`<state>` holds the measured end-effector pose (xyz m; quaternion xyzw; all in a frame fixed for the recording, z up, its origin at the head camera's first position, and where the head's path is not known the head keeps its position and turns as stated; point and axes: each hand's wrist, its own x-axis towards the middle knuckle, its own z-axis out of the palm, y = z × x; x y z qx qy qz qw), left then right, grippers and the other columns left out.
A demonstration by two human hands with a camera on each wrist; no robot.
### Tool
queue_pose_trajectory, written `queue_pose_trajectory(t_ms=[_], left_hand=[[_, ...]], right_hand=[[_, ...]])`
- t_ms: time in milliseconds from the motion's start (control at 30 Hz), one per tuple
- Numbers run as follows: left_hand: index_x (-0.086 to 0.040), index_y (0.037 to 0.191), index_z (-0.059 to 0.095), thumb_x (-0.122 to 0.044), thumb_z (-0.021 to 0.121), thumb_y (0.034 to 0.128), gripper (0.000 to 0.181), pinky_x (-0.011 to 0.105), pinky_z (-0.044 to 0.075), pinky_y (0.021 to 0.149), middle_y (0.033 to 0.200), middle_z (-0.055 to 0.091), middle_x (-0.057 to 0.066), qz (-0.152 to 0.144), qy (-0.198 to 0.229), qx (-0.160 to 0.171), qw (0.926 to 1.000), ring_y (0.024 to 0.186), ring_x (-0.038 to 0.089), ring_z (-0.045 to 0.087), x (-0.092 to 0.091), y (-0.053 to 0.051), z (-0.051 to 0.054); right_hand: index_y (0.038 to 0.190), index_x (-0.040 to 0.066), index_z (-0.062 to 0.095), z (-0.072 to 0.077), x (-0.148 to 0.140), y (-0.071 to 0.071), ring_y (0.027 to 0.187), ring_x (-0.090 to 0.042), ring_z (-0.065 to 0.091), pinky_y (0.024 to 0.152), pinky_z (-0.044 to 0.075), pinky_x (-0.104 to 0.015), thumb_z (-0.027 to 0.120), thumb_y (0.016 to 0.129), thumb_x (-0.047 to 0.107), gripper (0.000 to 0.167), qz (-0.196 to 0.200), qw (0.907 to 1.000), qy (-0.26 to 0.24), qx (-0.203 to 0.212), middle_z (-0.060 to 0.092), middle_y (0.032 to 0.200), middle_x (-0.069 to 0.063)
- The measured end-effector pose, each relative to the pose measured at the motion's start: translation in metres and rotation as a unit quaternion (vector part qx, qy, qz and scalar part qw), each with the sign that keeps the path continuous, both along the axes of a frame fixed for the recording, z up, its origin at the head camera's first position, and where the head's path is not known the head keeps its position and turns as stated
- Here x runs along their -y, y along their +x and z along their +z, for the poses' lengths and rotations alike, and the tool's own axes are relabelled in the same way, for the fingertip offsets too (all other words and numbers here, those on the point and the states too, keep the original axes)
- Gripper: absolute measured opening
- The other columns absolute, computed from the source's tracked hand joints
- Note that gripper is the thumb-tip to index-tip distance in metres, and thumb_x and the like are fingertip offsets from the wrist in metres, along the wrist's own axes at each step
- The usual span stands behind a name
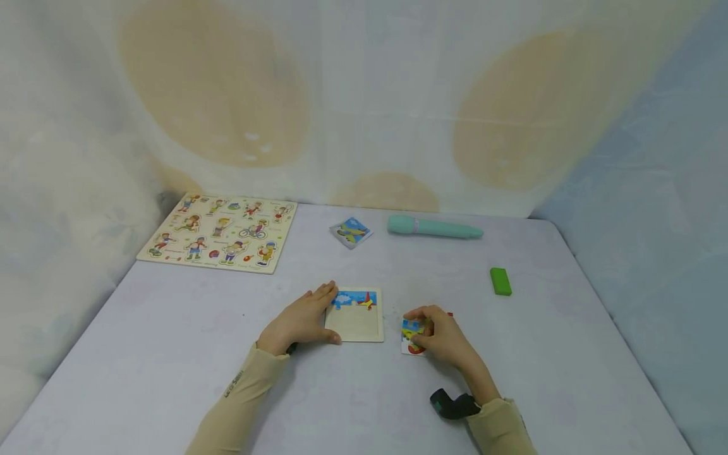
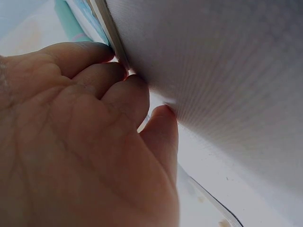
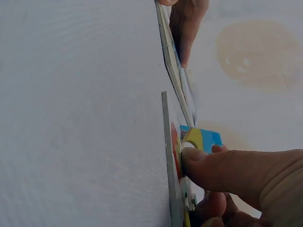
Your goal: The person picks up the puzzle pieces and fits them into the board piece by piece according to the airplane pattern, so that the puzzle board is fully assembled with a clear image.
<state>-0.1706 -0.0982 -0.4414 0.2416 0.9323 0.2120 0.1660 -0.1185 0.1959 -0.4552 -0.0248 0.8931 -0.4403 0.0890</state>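
A small wooden puzzle board (image 1: 358, 325) lies at the table's middle, with blue-sky and red-and-yellow pieces along its upper part and bare wood below. Spread along its left side, my left hand (image 1: 301, 319) touches the edge, fingertips at the upper corner and thumb near the lower one. To the board's right, my right hand (image 1: 440, 335) pinches a blue-and-yellow puzzle piece (image 3: 208, 139) between thumb and fingers. That piece is tilted up over a flat, pale-edged piece (image 3: 166, 127) on the table. My right hand partly hides the pieces there.
A large puzzle board with printed children (image 1: 218, 234) lies at the back left. Farther back are a picture piece (image 1: 351, 232) and a mint-green pen-shaped object (image 1: 435, 227). A green block (image 1: 500, 281) lies to the right. Cloth walls (image 1: 387, 114) border the table.
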Motion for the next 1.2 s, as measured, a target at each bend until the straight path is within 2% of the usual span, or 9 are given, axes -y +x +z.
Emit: queue_pose_trajectory(t_ms=[100, 167, 367, 633, 933, 1200], left_hand=[[0.001, 0.151, 0.027, -0.039, 0.084, 0.0725, 0.105, 0.048, 0.019, 0.123, 0.161, 0.021, 0.016, 0.000, 0.001, 0.000, 1.0000, 0.149, 0.031, 0.021, 0.000, 0.000, 0.000], [0.001, 0.151, 0.027, -0.039, 0.084, 0.0723, 0.105, 0.048, 0.019, 0.123, 0.161, 0.021, 0.016, 0.000, 0.000, -0.001, 1.0000, 0.149, 0.031, 0.021, 0.000, -0.001, -0.001], [0.001, 0.151, 0.027, -0.039, 0.084, 0.0722, 0.105, 0.047, 0.019, 0.123, 0.161, 0.021, 0.015, 0.002, 0.002, 0.001, 1.0000, 0.150, 0.030, 0.021, 0.000, -0.001, -0.001], [0.000, 0.151, 0.028, -0.041, 0.084, 0.0719, 0.105, 0.047, 0.019, 0.123, 0.161, 0.022, 0.014, 0.002, 0.001, -0.001, 1.0000, 0.149, 0.030, 0.021, 0.000, -0.001, -0.002], [-0.001, 0.152, 0.027, -0.042, 0.084, 0.0719, 0.106, 0.047, 0.019, 0.123, 0.161, 0.021, 0.013, 0.003, -0.002, -0.002, 1.0000, 0.150, 0.030, 0.021, 0.000, -0.002, -0.003], [-0.001, 0.152, 0.027, -0.041, 0.083, 0.0722, 0.105, 0.047, 0.019, 0.123, 0.161, 0.021, 0.014, 0.000, -0.003, -0.001, 1.0000, 0.150, 0.031, 0.021, 0.001, -0.001, -0.002]], right_hand=[[0.101, 0.008, 0.069, 0.001, 0.001, 0.000, 0.063, -0.013, 0.044, 0.051, 0.034, -0.019, 0.070, 0.080, -0.002, 0.024, 0.001, 1.0000, 0.009, 0.003, 0.054, 0.076, -0.003], [0.100, 0.009, 0.070, 0.001, 0.001, 0.000, 0.062, -0.013, 0.044, 0.051, 0.034, -0.019, 0.069, 0.081, 0.000, 0.020, -0.002, 0.9998, 0.022, 0.002, 0.053, 0.071, -0.001], [0.106, 0.008, 0.068, 0.000, -0.001, -0.002, 0.070, -0.013, 0.051, 0.056, 0.042, -0.021, 0.067, 0.087, 0.008, 0.019, -0.019, 0.9992, 0.034, 0.004, 0.063, 0.081, -0.002], [0.121, 0.014, 0.063, 0.004, -0.003, -0.007, 0.066, -0.014, 0.050, 0.052, 0.041, -0.022, 0.069, 0.087, 0.011, 0.035, -0.021, 0.9997, -0.002, 0.015, 0.063, 0.083, -0.006], [0.120, 0.013, 0.065, 0.004, 0.008, -0.016, 0.056, -0.013, 0.051, 0.049, 0.042, -0.019, 0.070, 0.088, 0.015, 0.032, -0.011, 0.9988, -0.040, 0.027, 0.063, 0.074, -0.002], [0.120, 0.013, 0.065, 0.005, 0.024, -0.023, 0.053, -0.013, 0.050, 0.048, 0.042, -0.021, 0.070, 0.088, 0.017, 0.032, 0.010, 0.9988, -0.045, 0.015, 0.064, 0.071, -0.003]])
